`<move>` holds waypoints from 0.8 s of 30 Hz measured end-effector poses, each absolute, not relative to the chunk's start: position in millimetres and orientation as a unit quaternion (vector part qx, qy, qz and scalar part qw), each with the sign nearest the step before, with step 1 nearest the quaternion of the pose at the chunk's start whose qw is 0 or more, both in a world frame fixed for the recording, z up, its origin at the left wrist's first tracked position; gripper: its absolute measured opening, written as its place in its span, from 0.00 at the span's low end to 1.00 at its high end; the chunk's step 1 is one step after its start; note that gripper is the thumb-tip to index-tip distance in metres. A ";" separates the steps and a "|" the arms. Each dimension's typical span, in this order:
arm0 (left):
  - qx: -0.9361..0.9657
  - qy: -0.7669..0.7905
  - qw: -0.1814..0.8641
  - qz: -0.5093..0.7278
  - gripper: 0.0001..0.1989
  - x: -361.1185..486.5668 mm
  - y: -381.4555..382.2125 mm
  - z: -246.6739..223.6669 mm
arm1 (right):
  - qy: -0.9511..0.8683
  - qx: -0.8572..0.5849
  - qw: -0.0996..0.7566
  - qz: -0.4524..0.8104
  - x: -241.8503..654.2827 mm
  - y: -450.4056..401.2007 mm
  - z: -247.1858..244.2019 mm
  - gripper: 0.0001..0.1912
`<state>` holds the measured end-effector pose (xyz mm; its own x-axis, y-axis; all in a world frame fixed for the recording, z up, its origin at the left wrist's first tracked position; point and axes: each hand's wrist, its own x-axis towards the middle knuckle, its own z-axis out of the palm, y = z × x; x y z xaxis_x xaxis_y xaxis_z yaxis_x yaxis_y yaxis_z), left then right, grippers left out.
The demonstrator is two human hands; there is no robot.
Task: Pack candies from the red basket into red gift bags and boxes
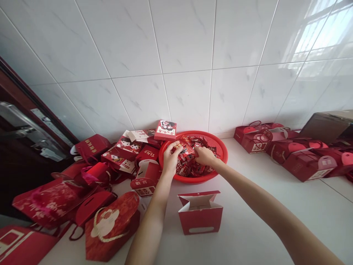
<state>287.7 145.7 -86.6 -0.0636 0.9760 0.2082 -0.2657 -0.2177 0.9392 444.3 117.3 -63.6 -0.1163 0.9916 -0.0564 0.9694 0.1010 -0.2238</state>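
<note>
A round red plastic basket (223,156) stands against the tiled wall, filled with small shiny red wrapped packets (197,170). Over its left side my left hand (171,159) is closed, thumb and fingers gripping a red wrapped packet (178,145). My right hand (205,156) reaches into the basket from the right. Its fingers are curled together among the packets, and what they pinch is hidden. Between my forearms, in front of the basket, a red paper gift box (201,220) stands upright with its top open and its white inside showing.
Many red gift boxes lie heaped at the left, including a box with a rope handle (111,228). A patterned box (166,129) rests by the basket's back left rim. More closed red boxes (252,139) stand at the right near a brown carton (325,127). A dark door (24,147) borders the left.
</note>
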 end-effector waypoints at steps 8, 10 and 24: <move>0.466 0.386 0.515 0.607 0.18 285.5 143.8 -82.8 | -0.751 -0.637 0.073 0.156 446.3 119.8 -68.1 0.13; 0.461 0.387 0.521 0.605 0.19 285.8 143.4 -82.4 | -0.751 -0.639 0.061 0.154 444.4 121.6 -71.3 0.11; 0.446 0.370 0.531 0.618 0.20 287.2 145.8 -84.7 | -0.730 -0.670 0.025 0.131 456.3 130.7 -55.3 0.13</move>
